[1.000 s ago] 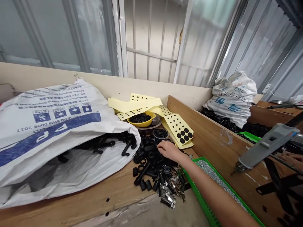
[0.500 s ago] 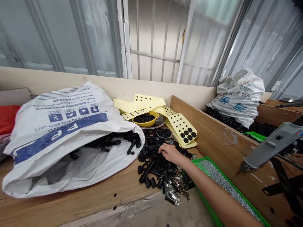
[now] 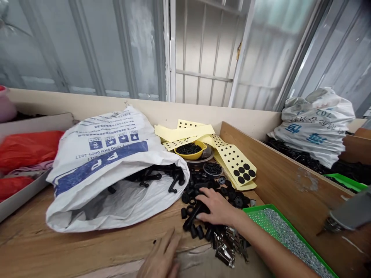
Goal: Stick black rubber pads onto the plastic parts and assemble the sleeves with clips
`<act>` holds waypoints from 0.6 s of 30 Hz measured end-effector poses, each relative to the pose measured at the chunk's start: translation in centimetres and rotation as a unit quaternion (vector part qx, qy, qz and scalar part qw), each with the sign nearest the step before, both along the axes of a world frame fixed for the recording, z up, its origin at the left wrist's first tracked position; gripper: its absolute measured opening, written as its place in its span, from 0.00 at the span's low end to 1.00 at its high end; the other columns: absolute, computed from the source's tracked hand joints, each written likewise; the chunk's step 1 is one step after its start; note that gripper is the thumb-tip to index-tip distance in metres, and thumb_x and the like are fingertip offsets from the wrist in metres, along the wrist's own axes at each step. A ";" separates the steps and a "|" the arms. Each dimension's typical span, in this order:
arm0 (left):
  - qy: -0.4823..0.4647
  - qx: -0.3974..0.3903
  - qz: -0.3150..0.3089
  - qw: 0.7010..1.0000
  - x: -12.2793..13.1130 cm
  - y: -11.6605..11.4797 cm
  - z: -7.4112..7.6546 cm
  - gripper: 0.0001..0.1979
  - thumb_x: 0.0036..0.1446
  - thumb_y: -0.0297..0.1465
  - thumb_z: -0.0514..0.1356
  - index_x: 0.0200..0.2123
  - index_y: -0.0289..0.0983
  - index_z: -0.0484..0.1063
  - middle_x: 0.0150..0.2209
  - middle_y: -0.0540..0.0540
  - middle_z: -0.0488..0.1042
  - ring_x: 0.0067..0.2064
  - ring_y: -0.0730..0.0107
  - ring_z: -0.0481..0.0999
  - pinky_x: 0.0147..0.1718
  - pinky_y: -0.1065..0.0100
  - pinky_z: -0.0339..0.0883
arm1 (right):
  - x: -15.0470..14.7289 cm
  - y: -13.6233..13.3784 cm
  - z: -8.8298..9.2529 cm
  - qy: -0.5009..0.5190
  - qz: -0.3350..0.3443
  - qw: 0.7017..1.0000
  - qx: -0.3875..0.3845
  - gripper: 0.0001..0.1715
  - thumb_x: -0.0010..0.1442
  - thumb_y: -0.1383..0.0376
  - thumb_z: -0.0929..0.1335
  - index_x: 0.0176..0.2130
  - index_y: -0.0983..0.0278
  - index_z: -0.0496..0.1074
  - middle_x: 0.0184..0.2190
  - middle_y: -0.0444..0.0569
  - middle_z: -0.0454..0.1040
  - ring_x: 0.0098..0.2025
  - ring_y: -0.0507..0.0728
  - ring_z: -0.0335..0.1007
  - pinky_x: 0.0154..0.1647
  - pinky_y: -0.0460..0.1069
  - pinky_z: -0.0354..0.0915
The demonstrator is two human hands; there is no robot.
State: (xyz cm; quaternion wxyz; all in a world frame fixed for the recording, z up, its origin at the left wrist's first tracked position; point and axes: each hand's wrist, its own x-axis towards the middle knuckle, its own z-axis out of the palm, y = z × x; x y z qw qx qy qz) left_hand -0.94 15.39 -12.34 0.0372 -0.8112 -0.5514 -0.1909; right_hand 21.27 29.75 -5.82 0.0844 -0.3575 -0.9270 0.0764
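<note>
My right hand [image 3: 217, 207] lies over a heap of black plastic parts [image 3: 199, 179], its fingers apart and touching some of them. Under its fingertips is a black crank-like part [image 3: 191, 217] with a rod-shaped arm. Short black cylinders [image 3: 199, 231] and shiny metal pieces [image 3: 226, 251] lie at the heap's near side. Low in the picture, my left hand [image 3: 164, 255] is at the table's front edge with its fingers stretched out and nothing seen in it. Its palm is hidden.
A white woven sack [image 3: 95, 197] gapes open with black parts inside. Behind the heap are a yellow bowl [image 3: 191, 156] and dotted yellow sheets [image 3: 228, 154]. On the right stand a green tray [image 3: 251, 212] of small metal pieces, a wooden divider [image 3: 278, 185] and a grey power screwdriver [image 3: 350, 210].
My left hand has come into view at the bottom. My right hand has drawn nearer over the heap, its fingers now spread. The view has turned left.
</note>
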 end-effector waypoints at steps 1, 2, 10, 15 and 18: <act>0.005 -0.003 0.008 1.000 0.3 0.9 0.4 0.25 0.52 0.23 0.52 0.55 0.39 0.64 0.56 0.40 0.67 0.53 0.60 0.71 0.48 0.65 0.70 | -0.1 -0.4 -0.2 -0.015 0.005 1.000 0.004 0.32 0.52 0.52 0.68 0.54 0.59 0.63 0.59 0.58 0.55 0.55 0.69 0.55 0.50 0.64 0.57; 0.005 -0.004 0.021 1.000 0.5 1.5 0.6 0.24 0.52 0.23 0.52 0.54 0.38 0.65 0.56 0.39 0.67 0.53 0.59 0.71 0.48 0.64 0.70 | -0.2 -0.8 -0.4 -0.031 0.007 0.999 0.014 0.34 0.51 0.53 0.69 0.55 0.59 0.62 0.60 0.59 0.54 0.55 0.70 0.54 0.50 0.66 0.56; -0.052 0.055 0.034 0.997 -1.5 2.5 -1.7 0.21 0.57 0.28 0.52 0.55 0.40 0.64 0.53 0.42 0.71 0.51 0.62 0.73 0.47 0.66 0.71 | -1.3 -0.8 -0.8 -0.059 0.017 0.996 0.060 0.15 0.53 0.69 0.62 0.43 0.65 0.67 0.48 0.58 0.63 0.45 0.64 0.60 0.43 0.57 0.62; -0.081 0.048 0.029 0.995 -1.7 2.7 -1.1 0.17 0.59 0.31 0.51 0.51 0.41 0.67 0.51 0.44 0.72 0.50 0.62 0.73 0.48 0.64 0.70 | -1.5 0.4 -0.4 -0.043 0.011 0.999 0.021 0.12 0.55 0.69 0.62 0.41 0.65 0.67 0.43 0.54 0.63 0.42 0.59 0.63 0.41 0.52 0.62; -0.083 0.047 0.022 0.995 -1.4 2.8 -1.1 0.17 0.59 0.31 0.50 0.51 0.40 0.67 0.52 0.43 0.72 0.51 0.60 0.72 0.48 0.60 0.70 | -1.5 0.9 -0.3 -0.033 0.003 0.999 -0.004 0.12 0.56 0.68 0.63 0.42 0.64 0.66 0.42 0.50 0.63 0.40 0.56 0.64 0.39 0.49 0.62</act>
